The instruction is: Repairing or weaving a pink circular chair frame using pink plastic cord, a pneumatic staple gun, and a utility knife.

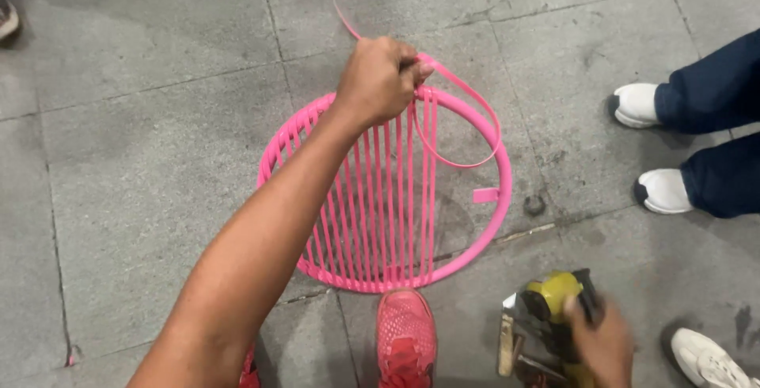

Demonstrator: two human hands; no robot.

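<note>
Head view: pink hoop (483,131) lies flat on the grey paved floor (142,158), part-strung with parallel pink straps, and a loose pink strap (467,87) loops over its unstrung right part and trails away past its far edge. Left hand (380,79) sits over the hoop's far rim, fingers curled tight around that strap; right hand (606,344), blurred, is below and right of the hoop, fingers closed on a yellow and black power tool (554,297). Red shoe (405,340) touches the hoop's near rim; another person's white shoes (661,190) and dark trousers stand well to its right.
</note>
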